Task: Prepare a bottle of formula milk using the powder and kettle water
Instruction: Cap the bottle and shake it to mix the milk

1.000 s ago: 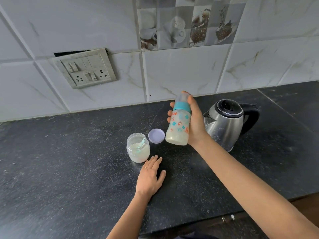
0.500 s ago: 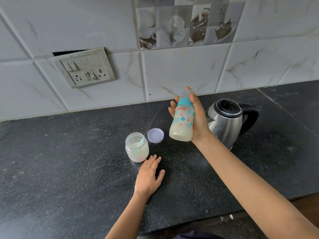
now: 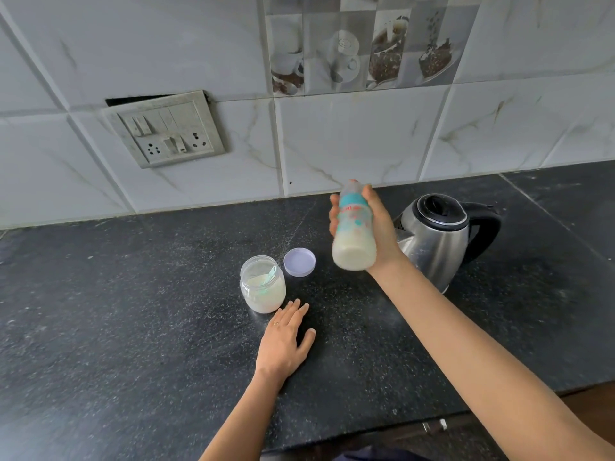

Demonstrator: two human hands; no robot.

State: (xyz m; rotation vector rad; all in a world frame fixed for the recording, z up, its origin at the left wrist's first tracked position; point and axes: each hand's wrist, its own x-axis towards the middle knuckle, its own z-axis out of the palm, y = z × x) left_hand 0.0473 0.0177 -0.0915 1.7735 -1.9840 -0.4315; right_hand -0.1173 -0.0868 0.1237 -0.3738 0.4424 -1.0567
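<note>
Baby bottle (image 3: pixel 353 234) – teal collar, milky liquid, blurred, tilted, in the air beside steel kettle (image 3: pixel 439 241). Open powder jar (image 3: pixel 263 287) upright, teal scoop (image 3: pixel 270 274) inside – lilac lid (image 3: pixel 299 262) just beside.

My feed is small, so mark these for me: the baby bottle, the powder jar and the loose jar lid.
baby bottle (image 3: pixel 354 252), head view, on its milky lower body.
powder jar (image 3: pixel 263 296), head view, on its clear front wall.
jar lid (image 3: pixel 299 262), head view, on the middle of its flat face.
</note>
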